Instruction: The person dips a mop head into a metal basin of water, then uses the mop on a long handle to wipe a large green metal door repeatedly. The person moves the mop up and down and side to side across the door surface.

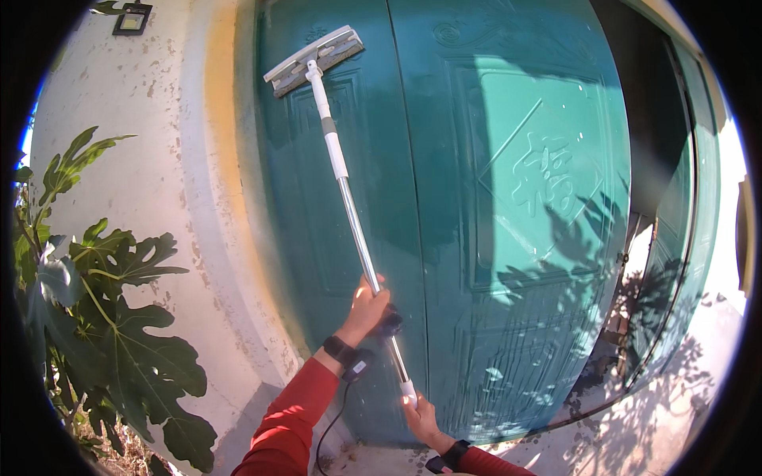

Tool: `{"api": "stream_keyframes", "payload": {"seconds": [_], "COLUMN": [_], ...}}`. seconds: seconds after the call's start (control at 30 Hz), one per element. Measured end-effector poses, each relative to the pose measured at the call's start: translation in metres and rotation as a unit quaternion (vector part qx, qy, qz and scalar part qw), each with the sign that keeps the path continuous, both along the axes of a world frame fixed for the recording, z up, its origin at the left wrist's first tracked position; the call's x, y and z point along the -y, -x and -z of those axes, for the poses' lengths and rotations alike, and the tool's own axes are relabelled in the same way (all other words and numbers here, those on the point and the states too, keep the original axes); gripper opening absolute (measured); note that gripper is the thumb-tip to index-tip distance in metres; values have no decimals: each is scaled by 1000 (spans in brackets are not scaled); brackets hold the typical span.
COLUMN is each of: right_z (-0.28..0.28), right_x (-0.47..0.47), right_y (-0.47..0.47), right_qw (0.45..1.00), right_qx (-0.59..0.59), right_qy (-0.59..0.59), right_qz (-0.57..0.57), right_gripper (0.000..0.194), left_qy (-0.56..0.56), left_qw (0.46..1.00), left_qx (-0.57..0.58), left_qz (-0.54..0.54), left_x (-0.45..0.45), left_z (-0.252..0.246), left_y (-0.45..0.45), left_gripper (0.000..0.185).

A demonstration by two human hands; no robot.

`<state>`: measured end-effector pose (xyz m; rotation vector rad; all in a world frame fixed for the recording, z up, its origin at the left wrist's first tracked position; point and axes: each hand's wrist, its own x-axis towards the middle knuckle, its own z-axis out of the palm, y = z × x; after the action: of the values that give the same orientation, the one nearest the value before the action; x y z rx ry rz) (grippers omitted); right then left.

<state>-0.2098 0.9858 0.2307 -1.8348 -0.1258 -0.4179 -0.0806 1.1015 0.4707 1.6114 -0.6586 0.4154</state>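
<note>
My left hand (364,309) is closed around the metal pole of a long-handled window squeegee (357,229). Lower down, my right hand (421,416) grips the white end of the same handle. At the pole's top, the wide squeegee head (315,59), with a grey pad along its lower side, is up against the upper left of a green metal door (357,250). The head sits tilted, its right end higher. Part of the left panel looks darker, as if wet. Each wrist wears a black band; a small device with a cable hangs by the left one.
A fig plant (119,315) with broad leaves grows at the left before a peeling white wall (137,172). A floodlight (132,19) is mounted high on that wall. On the right, a dark doorway gap (649,131) stands beside another green door leaf (678,238).
</note>
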Motion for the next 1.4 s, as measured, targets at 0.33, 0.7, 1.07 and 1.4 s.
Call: {"api": "stream_keyframes", "payload": {"seconds": [0.33,0.7,1.07,1.4], "right_z": [-219,-251,-173,-31], "right_x": [-56,-97,-77,-32], "right_y": [-113,-187,-167,-90], "right_qw": [989,981,984,999], "right_qx": [133,111,170,10], "right_qy": [-70,-152,1,43], "right_qz": [-1,-51,50,17], "right_gripper": [41,36,48,45], "left_qy": [-115,-183,-183,-144], "left_qw": [961,905,906,948], "left_qx": [118,138,128,56], "left_qz": [-223,-359,-360,-278], "left_x": [-37,-56,-44,-18], "left_z": [-236,-259,-186,-46], "left_y": [-73,-106,-91,-26], "left_gripper": [40,40,43,40]}}
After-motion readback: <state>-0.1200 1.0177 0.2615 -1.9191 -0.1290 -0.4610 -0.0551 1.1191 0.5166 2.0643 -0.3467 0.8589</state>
